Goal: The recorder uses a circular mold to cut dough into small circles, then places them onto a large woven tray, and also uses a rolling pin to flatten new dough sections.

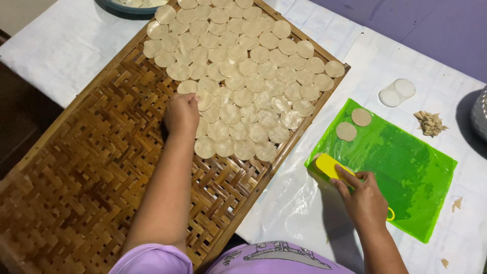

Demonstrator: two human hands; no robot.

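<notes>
- Dough rounds (243, 76), thin and pale, are laid in overlapping rows over the far half of a woven bamboo tray (101, 167), which lies slantwise on a white-covered table (289, 203).
- The left hand (181, 114) is seen resting on the tray at the near left edge of the rounds, its fingers curled and pinched on the rim of one round (203, 100).
- The near half of the tray is shown as bare weave, crossed by the left forearm.
- A green plastic sheet (406, 172) is spread on the table to the right of the tray.
- Two more rounds (353, 124) are placed side by side at the far corner of the sheet, apart from both hands.
- The right hand (365, 200) is laid over a yellow block (331, 166) at the near left edge of the sheet, fingers stretched along its top; whether it is gripped underneath cannot be told.
- Two clear plastic discs (396, 92) are seen beyond the sheet, overlapping each other.
- A small heap of dough scraps (430, 123) is set just right of the discs, and a few crumbs are scattered near the sheet's right edge.
- The rim of a bowl (132, 6) is visible at the far end of the tray.
</notes>
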